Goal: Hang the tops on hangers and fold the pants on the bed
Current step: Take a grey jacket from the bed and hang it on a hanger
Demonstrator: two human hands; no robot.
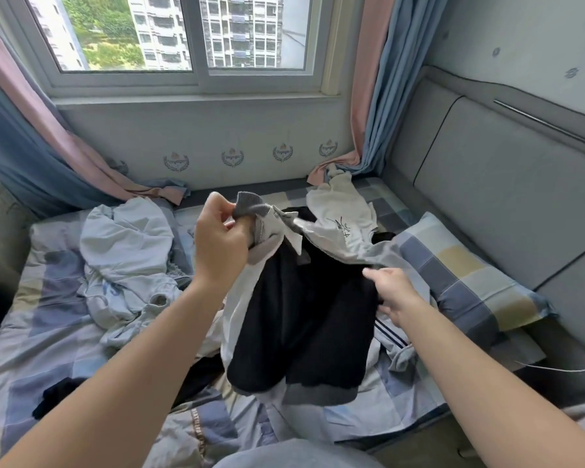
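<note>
My left hand (221, 241) grips the grey ribbed collar of a black, white and grey jacket (301, 319) and holds it up over the bed. My right hand (390, 293) pinches the jacket's grey and white sleeve on the right, its fingers curled into the cloth. The jacket's black body hangs down between my arms, grey hem at the bottom. Behind it lies a white top (341, 214) with dark lettering. A pale blue crumpled garment (125, 261) is heaped on the left. A dark piece of clothing (59, 395) lies near my left forearm. No hanger is in view.
The bed (58, 346) has a checked blue, grey and cream sheet. A matching pillow (466, 275) lies at the right by the grey padded headboard (507, 184). A window (189, 38) with pink and blue curtains (368, 89) is beyond the bed. A thin wire (561, 369) runs at right.
</note>
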